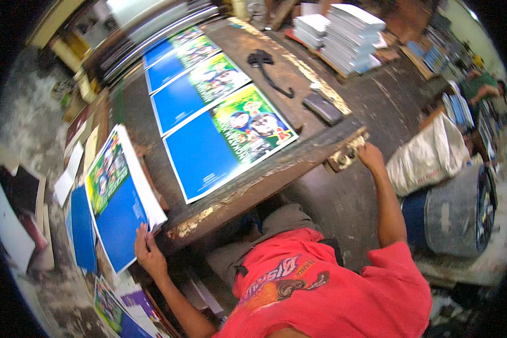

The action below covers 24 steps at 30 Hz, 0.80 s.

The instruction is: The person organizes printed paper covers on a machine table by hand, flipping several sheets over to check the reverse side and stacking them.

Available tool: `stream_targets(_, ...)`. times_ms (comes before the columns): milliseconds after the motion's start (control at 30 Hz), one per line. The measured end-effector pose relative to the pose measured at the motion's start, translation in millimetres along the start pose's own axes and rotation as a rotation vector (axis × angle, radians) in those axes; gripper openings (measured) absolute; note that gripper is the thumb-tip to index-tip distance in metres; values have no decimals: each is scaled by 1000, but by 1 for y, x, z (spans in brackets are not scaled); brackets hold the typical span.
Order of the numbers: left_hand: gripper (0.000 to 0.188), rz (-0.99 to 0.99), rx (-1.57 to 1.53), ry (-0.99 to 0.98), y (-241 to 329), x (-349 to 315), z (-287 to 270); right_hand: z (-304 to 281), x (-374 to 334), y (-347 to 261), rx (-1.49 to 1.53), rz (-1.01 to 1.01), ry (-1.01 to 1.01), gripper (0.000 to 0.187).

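My left hand (150,253) is beside the lower corner of a stack of printed cover sheets (118,194), its fingers stretched out and fingertips touching the stack's edge. At the table's near right corner, my right hand (370,156) has its fingers curled against a worn fitting (343,156); what they grip is hidden. A row of blue-and-green printed covers lies across the dark table (146,115). The nearest cover (200,152) reaches almost to the front edge, and the others overlap back toward a metal roller (152,39).
A dark pouch (322,108) and a black strap (273,76) lie on the table's right side. Tall paper stacks (352,36) stand beyond. A white sack (428,158) and a blue drum (456,211) are at right. Another person (479,87) sits far right.
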<state>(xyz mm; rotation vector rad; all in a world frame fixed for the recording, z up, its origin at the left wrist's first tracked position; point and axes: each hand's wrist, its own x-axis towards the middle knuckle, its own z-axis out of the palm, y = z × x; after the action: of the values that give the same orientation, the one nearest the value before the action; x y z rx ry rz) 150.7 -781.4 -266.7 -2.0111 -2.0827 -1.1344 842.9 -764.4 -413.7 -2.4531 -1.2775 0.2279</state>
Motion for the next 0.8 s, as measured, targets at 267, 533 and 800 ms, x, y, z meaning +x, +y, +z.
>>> stream_targets(267, 26, -24, 16, 24, 15, -40, -13, 13, -19, 26, -49, -92, -54, 36)
stream_targets(533, 30, -400, -406, 131, -2, -70, -11, 1, -32, 42, -187, -161, -115, 39)
stream_targets(800, 18, 79, -237, -109, 86, -113, -15, 7, -164, -158, 1247, -150, -924, 50)
